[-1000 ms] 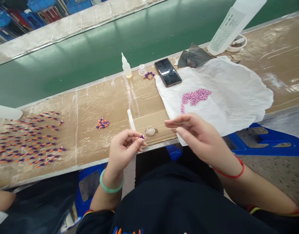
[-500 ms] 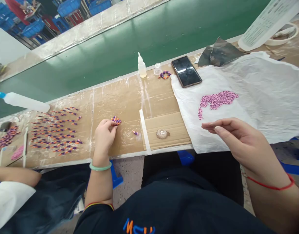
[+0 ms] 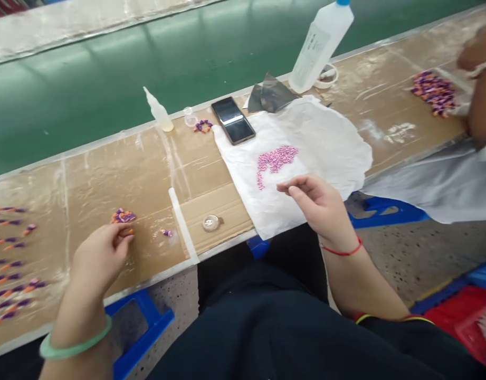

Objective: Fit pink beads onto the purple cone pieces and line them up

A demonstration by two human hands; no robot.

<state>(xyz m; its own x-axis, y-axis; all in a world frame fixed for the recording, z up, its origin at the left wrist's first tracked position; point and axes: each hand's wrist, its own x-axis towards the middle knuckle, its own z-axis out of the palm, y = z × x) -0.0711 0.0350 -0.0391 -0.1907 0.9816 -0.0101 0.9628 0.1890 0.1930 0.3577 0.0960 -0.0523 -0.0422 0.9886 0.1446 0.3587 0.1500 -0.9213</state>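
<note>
Just ahead of the left grip, a small heap of purple-and-orange beads on the surface, long axis running along the front edge, far nearer that hand than the other. Fingers curled almost shut, an orange fleck at their tips, any hold impossible to confirm. Well to the right, the right grip, half open and empty, over white paper near pink granules.

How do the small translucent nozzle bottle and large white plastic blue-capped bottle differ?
The small bottle is far shorter than the large bottle. The small one has a pointed tip, the large one a blue cap. Only the large one carries a printed label. Both are pale plastic near the bench's far edge.
</note>
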